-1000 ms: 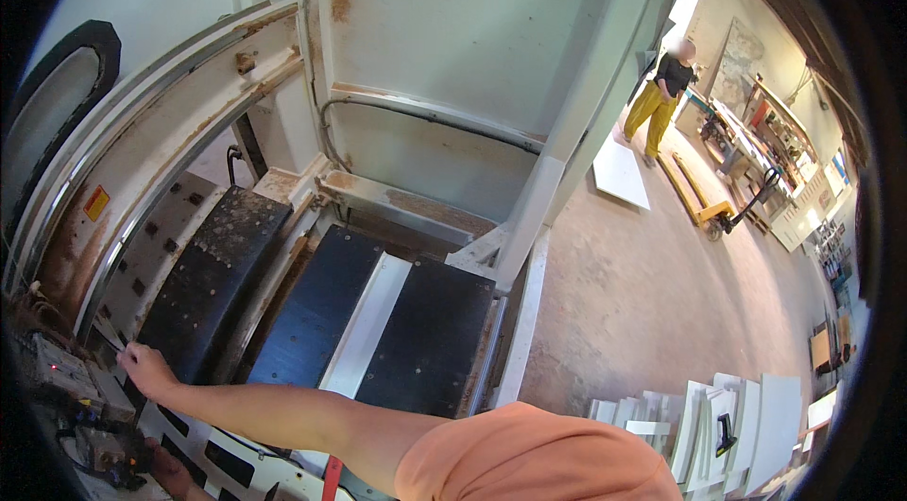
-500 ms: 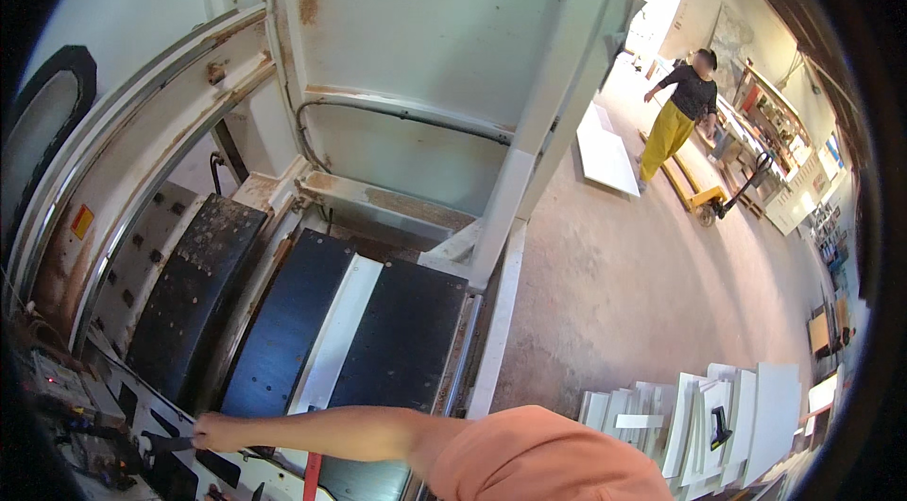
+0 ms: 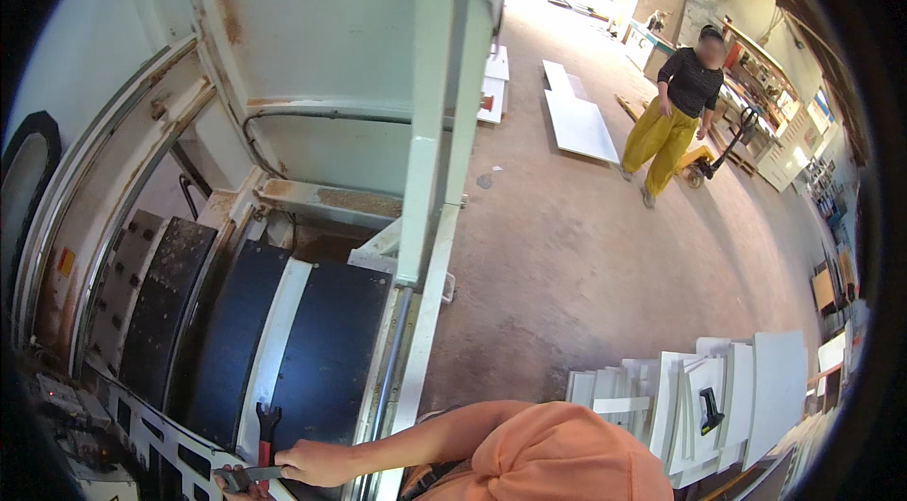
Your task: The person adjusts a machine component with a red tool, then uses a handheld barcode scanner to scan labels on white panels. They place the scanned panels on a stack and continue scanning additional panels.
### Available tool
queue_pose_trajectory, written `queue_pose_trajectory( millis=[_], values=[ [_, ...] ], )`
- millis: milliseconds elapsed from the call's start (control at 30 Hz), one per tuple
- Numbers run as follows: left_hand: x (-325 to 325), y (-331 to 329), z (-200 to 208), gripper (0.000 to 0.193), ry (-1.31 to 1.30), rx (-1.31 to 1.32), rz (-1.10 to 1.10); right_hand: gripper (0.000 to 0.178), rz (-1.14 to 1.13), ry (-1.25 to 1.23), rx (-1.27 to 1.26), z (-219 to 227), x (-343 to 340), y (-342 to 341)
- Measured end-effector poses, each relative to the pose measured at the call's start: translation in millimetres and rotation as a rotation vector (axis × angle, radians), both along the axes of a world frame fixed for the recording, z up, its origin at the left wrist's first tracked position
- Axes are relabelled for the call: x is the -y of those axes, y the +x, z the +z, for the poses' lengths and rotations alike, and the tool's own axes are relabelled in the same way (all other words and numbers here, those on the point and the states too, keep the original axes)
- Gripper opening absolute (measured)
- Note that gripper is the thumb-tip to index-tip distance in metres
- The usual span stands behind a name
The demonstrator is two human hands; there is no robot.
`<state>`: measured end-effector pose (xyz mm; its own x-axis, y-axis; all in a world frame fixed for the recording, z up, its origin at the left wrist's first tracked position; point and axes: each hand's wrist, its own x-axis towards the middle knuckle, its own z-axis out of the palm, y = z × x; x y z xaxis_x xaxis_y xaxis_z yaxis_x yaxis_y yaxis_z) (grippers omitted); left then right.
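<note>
Grasping grey flat tool (image 3: 253,475) w/ R hand (image 3: 316,463) near red-handled open-end wrench (image 3: 265,442), can't tell grip of L hand (image 3: 248,492), could drop tool thru slotted white rail (image 3: 176,444) b/c of loose pinch.

No legible txt; sm. yellow/red label (image 3: 65,262) on rust-stained panel (image 3: 109,159), far L, print too tiny.

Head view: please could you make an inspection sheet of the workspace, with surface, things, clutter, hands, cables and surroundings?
Surface: black panels with a white strip between them.
Things: grey tool; red-handled wrench close by.
Clutter: white boards stand at right, a black tool among them.
Hands: right hand closed on the grey tool; left hand near its other end, grip unclear.
Cables: dark cable along the machine wall.
Surroundings: person near a yellow pallet truck.
</note>
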<state>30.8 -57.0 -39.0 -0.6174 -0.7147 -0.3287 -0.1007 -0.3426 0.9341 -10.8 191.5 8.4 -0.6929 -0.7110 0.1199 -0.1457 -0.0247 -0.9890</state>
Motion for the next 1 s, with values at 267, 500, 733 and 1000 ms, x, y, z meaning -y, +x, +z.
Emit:
queue_pose_trajectory(
  millis=[267, 500, 733, 1000],
  values=[
    [-12, -7, 14, 0.067, -0.023, -0.033, 0.266, 0.020, -0.015, 0.166, -0.254, 0, -39, 9],
    [-85, 13, 63, 0.038, 0.039, -0.296, 0.282, 0.021, -0.082, 0.217, -0.159, 29, -63, 29],
    [-104, 56, 107, 0.054, 0.049, -0.282, 0.346, 0.020, 0.055, 0.233, -0.108, 59, -62, 46],
    [-99, 105, 103, 0.054, -0.218, -0.276, 0.559, 0.021, 0.156, 0.230, -0.159, 67, -50, 72]
  ],
)
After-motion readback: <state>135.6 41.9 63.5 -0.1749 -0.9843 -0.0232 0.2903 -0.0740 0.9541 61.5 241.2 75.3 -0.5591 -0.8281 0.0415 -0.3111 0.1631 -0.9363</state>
